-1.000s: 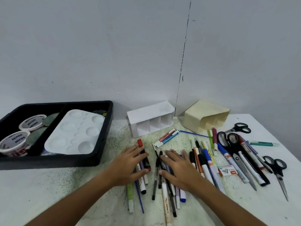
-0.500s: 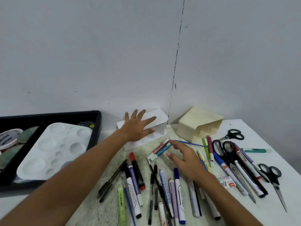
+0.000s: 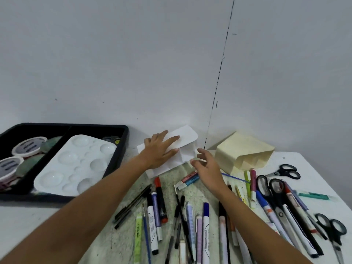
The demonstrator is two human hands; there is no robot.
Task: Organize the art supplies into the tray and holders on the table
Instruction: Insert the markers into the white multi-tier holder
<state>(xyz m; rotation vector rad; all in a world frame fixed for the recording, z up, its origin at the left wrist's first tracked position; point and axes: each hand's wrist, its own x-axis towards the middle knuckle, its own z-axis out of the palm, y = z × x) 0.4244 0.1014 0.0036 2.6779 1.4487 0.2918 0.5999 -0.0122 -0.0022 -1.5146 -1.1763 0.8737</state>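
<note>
A white compartment holder (image 3: 185,139) lies on its side at the back of the table, openings facing me. My left hand (image 3: 160,149) lies on it, fingers over its top face and thumb at the front. My right hand (image 3: 205,164) reaches its right end with relaxed fingers and holds nothing. A cream paper holder (image 3: 242,151) lies tipped over to the right. Several pens and markers (image 3: 158,210) are scattered across the table in front. A black tray (image 3: 122,155) at the left holds a white palette (image 3: 76,164) and paint tubs (image 3: 28,146).
Three pairs of scissors (image 3: 266,189) lie among markers at the right, one (image 3: 285,171) near the back and one (image 3: 333,229) by the table's right edge. A green pen (image 3: 314,195) lies apart. The wall stands close behind the holders.
Both hands left the pen pile. My left hand went forward onto the white holder; my right hand followed up to its right end. The camera view shifted slightly.
</note>
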